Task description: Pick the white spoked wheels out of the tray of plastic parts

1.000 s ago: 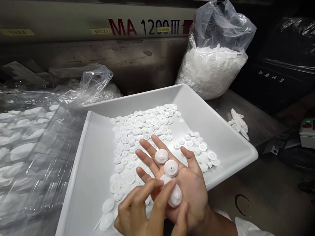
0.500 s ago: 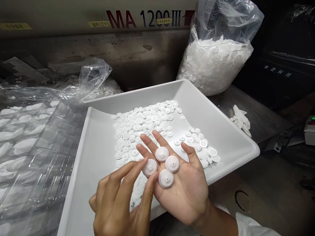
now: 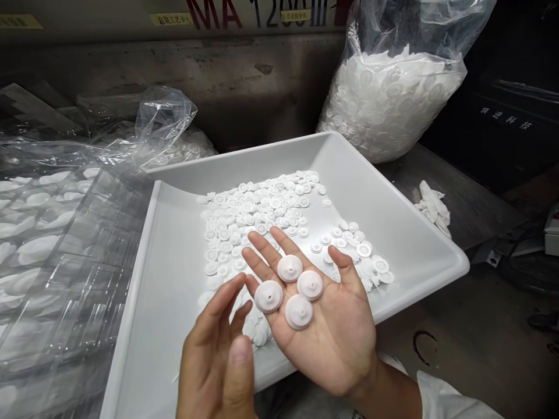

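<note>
- Four white, round, toothed plastic discs (image 3: 299,312) lie on the upturned right hand (image 3: 329,331): one across the bases of the smaller fingers, two just below the index and middle fingers, one mid-palm.
- All four lie flat, short central hubs pointing up out of the palm; being round, they show no long axis, and each hub's axis stands roughly square to the palm.
- The right fingers are spread and outstretched, clasping nothing.
- The left hand (image 3: 216,355) has loosely curled fingers, thumb apart, pinching nothing visible; its index tip is beside the right little finger, contact unclear.
- Beneath both hands' fingers is one pale grey plastic tray (image 3: 170,285).
- Beyond the right fingertips, one large spread of small white plastic discs (image 3: 257,215); right of the thumb, a smaller cluster (image 3: 369,256); both overlap too much to count.
</note>
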Tool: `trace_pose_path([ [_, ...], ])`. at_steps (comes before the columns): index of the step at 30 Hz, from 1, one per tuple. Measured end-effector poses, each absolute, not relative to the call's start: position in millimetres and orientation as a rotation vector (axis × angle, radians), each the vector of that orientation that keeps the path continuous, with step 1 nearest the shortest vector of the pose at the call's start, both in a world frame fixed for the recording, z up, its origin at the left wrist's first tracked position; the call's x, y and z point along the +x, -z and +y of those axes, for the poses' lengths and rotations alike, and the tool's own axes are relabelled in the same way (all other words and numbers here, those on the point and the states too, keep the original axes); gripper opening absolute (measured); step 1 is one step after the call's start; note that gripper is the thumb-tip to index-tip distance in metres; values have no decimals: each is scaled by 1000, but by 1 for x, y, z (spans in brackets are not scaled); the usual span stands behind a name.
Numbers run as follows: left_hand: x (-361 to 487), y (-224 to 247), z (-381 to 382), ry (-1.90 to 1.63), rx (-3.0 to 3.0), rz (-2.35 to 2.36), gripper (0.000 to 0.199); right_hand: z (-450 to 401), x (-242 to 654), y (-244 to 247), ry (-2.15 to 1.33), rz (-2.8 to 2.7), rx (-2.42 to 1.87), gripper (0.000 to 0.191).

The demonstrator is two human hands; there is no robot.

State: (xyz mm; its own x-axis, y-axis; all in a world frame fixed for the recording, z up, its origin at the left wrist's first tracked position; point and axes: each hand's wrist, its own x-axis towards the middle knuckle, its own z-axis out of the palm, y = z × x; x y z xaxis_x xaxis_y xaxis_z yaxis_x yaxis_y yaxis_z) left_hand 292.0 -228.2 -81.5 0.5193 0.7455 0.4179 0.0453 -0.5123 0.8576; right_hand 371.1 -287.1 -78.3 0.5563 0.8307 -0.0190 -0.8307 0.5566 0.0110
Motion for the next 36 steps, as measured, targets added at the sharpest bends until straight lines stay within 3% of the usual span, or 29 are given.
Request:
trace_pose_path([
  [6,275,101,-227,-913,1848,460,46,-288,371,77,-972,73,-48,62],
  [12,285,97,-233,-1040,2091,571,27,-285,371,74,-944,139,-125,58],
  [20,285,107,-219,-1099,2136,436,28,-282,373,78,-941,134,-131,62],
  [29,277,117,-197,-1005,2309,239,58,-282,375,81,-923,90,-144,60],
  [33,280,111,-207,-1073,1895,540,43,-281,372,77,-860,41,-246,60],
  [36,284,99,-220,-958,1357,682,40,-277,366,73,-607,-289,-802,62],
])
